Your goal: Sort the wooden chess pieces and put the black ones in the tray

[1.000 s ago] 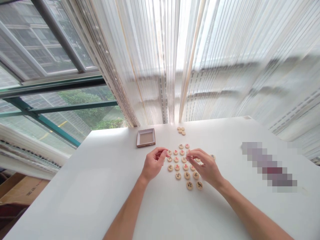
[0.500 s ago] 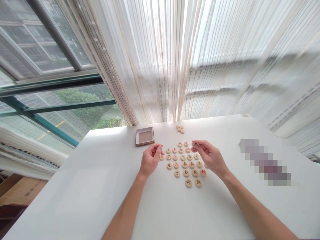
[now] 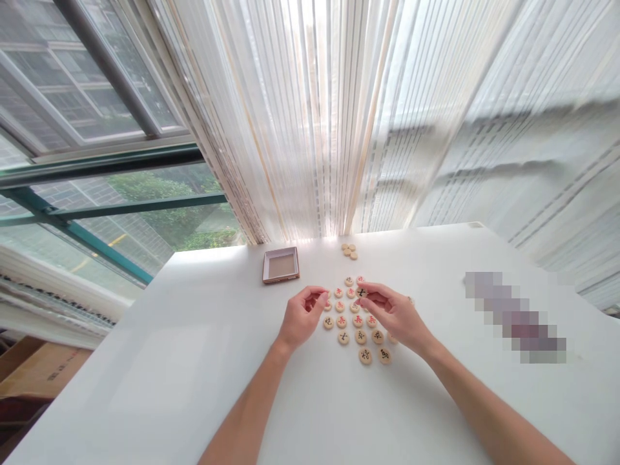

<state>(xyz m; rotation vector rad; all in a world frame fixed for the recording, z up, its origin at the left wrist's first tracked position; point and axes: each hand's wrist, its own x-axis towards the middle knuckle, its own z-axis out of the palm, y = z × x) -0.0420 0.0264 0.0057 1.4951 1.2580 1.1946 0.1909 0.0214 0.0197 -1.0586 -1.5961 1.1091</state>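
1. A pale striped curtain [image 3: 310, 129] fills most of the background; beyond its left edge a window [image 3: 101, 123] shows buildings and green shrubs.
2. Below it spreads a white table [image 3: 145, 361], its far edge close to the curtain.
3. A cardboard box [image 3: 43, 371] sits at the lower left, beside the table.
4. A pixelated patch [image 3: 520, 321] covers something on the table's right side; what it is cannot be made out.
5. The right hand [image 3: 397, 320] is over the right part of the spread discs, thumb and forefinger pinching one.
6. The left hand [image 3: 301, 320] is at their left edge, fingers curled in towards the thumb; whether anything is between them is hidden.
7. A shallow tray [image 3: 281, 265] lies beyond the left hand.
8. Round wooden discs [image 3: 358, 321] with red or black characters lie in rows between and in front of the hands.
9. Four plain-topped discs [image 3: 354, 256] cluster near the far edge.
10. The held disc [image 3: 361, 293] shows a black character.
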